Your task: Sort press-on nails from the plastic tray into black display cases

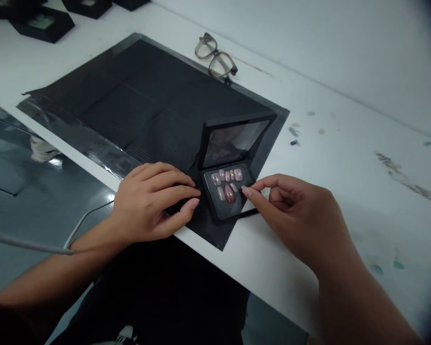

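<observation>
A black hinged case [215,216] lies on the black mat with its lid [237,139] raised; the lid has a glossy panel in a dark frame. Inside the case, several pink press-on nails [230,193] are laid out in two rows, some with star designs and one with coloured spots. My right hand [298,215] reaches in from the right, thumb and forefinger pinched on a small pale pink press-on nail [244,190] at the case's right side. My left hand [154,201] rests left of the case, fingers apart and holding nothing; its fingertips are close to the case's left edge.
The black mat [158,96] runs to the white table's front edge. Eyeglasses [215,56] lie at its far side. Small loose pieces [294,136] and dark smudges are on the table [337,158] to the right. Black boxes [45,24] stand far left. A grey cable [28,242] crosses near my left wrist.
</observation>
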Demonstrator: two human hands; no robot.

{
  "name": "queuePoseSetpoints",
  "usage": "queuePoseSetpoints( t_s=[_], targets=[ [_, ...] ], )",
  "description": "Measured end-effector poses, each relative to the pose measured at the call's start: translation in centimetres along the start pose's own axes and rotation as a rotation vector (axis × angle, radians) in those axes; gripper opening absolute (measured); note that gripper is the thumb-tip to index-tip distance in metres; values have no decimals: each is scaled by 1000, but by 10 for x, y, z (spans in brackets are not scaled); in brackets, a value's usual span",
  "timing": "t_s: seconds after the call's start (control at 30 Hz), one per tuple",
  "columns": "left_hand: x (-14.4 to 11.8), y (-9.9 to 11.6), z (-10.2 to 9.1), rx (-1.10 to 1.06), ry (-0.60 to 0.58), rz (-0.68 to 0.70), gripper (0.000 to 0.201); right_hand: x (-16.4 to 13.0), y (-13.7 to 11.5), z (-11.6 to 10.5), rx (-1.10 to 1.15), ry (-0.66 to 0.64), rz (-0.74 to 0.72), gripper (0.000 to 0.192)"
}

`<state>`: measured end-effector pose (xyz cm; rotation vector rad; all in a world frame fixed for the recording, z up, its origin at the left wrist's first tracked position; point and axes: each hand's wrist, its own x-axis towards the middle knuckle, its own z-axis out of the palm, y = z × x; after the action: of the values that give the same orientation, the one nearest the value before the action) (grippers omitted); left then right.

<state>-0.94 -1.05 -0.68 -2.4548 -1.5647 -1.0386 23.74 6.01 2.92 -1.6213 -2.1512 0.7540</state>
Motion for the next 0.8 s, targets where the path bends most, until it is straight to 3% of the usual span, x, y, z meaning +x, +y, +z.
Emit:
queuePoseSetpoints(
  t_s=[0.2, 0.43, 0.8],
  targets=[
    [0, 0, 0, -6, -10, 0, 14, -2, -6, 7, 15, 109, -13, 18],
    [0, -1, 0, -14, -9, 11, 14, -11, -6, -3, 0, 34, 45, 15],
    [0, 0, -1, -5, -1, 4, 15, -6, 5, 6, -38, 82, -138, 9]
  ],
)
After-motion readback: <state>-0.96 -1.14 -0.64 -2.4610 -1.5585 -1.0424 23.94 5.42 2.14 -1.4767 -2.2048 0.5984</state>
